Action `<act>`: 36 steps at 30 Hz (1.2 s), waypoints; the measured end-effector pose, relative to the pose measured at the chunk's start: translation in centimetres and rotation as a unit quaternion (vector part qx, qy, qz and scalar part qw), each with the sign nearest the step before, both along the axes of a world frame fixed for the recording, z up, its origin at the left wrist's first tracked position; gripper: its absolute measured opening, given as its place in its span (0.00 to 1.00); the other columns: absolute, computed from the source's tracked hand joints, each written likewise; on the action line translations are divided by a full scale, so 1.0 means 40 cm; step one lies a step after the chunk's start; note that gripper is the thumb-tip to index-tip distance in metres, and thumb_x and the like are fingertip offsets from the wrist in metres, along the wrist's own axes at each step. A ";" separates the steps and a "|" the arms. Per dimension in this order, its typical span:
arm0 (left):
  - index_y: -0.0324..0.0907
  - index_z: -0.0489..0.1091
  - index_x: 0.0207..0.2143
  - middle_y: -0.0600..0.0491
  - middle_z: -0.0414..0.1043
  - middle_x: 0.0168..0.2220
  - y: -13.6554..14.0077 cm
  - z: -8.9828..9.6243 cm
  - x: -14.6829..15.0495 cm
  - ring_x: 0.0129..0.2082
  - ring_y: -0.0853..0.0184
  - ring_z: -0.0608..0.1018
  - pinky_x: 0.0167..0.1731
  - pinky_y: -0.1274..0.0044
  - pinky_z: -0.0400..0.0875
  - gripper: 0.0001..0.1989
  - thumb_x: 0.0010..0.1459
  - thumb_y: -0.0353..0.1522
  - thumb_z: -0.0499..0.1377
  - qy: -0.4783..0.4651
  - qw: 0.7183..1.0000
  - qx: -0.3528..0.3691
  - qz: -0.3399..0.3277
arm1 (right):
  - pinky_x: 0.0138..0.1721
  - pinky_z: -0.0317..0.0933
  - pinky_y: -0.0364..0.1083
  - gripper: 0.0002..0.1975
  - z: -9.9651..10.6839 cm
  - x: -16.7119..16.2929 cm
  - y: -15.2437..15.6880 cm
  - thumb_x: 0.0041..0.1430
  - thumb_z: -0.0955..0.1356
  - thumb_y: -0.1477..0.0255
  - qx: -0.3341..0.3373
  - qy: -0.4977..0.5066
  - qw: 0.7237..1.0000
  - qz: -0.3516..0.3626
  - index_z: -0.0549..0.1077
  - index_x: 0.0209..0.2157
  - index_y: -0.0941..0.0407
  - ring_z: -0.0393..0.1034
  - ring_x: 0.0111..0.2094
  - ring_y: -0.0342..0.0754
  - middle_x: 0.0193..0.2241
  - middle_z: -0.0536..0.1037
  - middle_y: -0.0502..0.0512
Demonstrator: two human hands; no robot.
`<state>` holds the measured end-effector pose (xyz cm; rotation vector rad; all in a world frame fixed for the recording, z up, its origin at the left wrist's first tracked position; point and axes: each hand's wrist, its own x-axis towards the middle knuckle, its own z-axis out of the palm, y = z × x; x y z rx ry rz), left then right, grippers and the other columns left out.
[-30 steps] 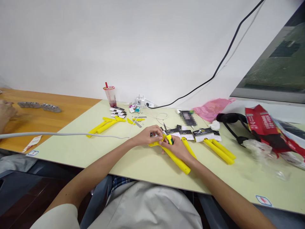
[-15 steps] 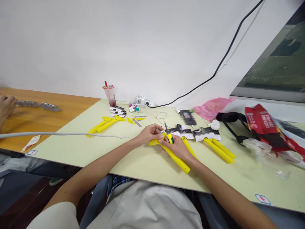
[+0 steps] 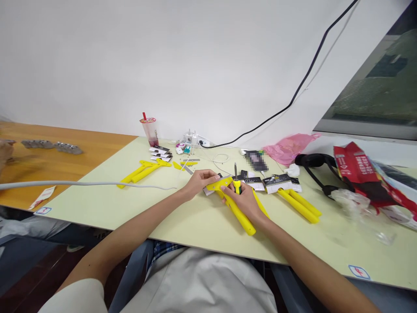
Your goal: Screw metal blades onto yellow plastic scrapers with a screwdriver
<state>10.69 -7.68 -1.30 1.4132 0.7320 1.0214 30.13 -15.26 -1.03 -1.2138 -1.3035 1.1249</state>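
Note:
Above the table's front part, a yellow long-handled scraper (image 3: 240,214) is held slantwise, its wide head up and to the left. My left hand (image 3: 199,184) is closed at the left end of that head, thumb and fingers pinched on its edge. The scraper's upper handle lies in my right hand (image 3: 246,201), which also grips a screwdriver (image 3: 237,184) with a yellow and green handle, tip pointing up. Two small dots, like screws or holes, show on the scraper head. A white and black card (image 3: 207,191) shows partly under the head.
Yellow scrapers (image 3: 143,171) lie left, and carded scrapers (image 3: 299,205) right. Grey blades (image 3: 189,170) and yellow pieces lie behind my hands. A drink cup (image 3: 150,132), a black strap-like device (image 3: 317,163) and a pink bag (image 3: 289,147) stand farther back. Someone's hand (image 3: 5,151) is far left.
The scraper head has turned to show its flat face more. The screwdriver has tipped more upright and shifted slightly right. The other person's hand has moved left.

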 end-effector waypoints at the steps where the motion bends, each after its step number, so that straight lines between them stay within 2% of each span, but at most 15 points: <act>1: 0.38 0.80 0.33 0.51 0.78 0.33 0.001 0.000 0.000 0.34 0.67 0.75 0.36 0.75 0.68 0.21 0.51 0.47 0.75 -0.003 1.000 -0.002 0.006 | 0.26 0.61 0.47 0.28 0.000 0.000 -0.001 0.53 0.79 0.49 0.003 0.004 1.000 -0.001 0.61 0.28 0.50 0.79 0.28 0.56 0.21 0.72 0.46; 14: 0.37 0.80 0.29 0.51 0.75 0.28 0.005 0.006 -0.008 0.29 0.70 0.70 0.30 0.77 0.62 0.20 0.48 0.45 0.76 0.015 1.000 -0.005 0.003 | 0.29 0.62 0.47 0.28 0.011 -0.004 -0.011 0.52 0.79 0.50 0.012 -0.005 1.000 -0.010 0.61 0.27 0.51 0.78 0.27 0.54 0.23 0.71 0.46; 25: 0.38 0.82 0.30 0.51 0.77 0.29 0.014 -0.002 -0.010 0.30 0.69 0.72 0.32 0.75 0.62 0.19 0.47 0.45 0.77 -0.002 0.999 -0.030 -0.020 | 0.29 0.64 0.49 0.30 0.002 0.000 -0.006 0.53 0.77 0.45 0.033 -0.015 0.999 -0.001 0.61 0.27 0.50 0.79 0.28 0.56 0.22 0.71 0.47; 36: 0.37 0.80 0.30 0.53 0.76 0.28 0.023 -0.015 -0.010 0.30 0.70 0.71 0.32 0.76 0.61 0.20 0.48 0.44 0.77 0.000 0.999 -0.037 -0.028 | 0.29 0.62 0.48 0.26 -0.014 0.002 -0.002 0.55 0.78 0.50 0.053 -0.015 0.998 -0.004 0.63 0.28 0.51 0.79 0.27 0.55 0.22 0.70 0.46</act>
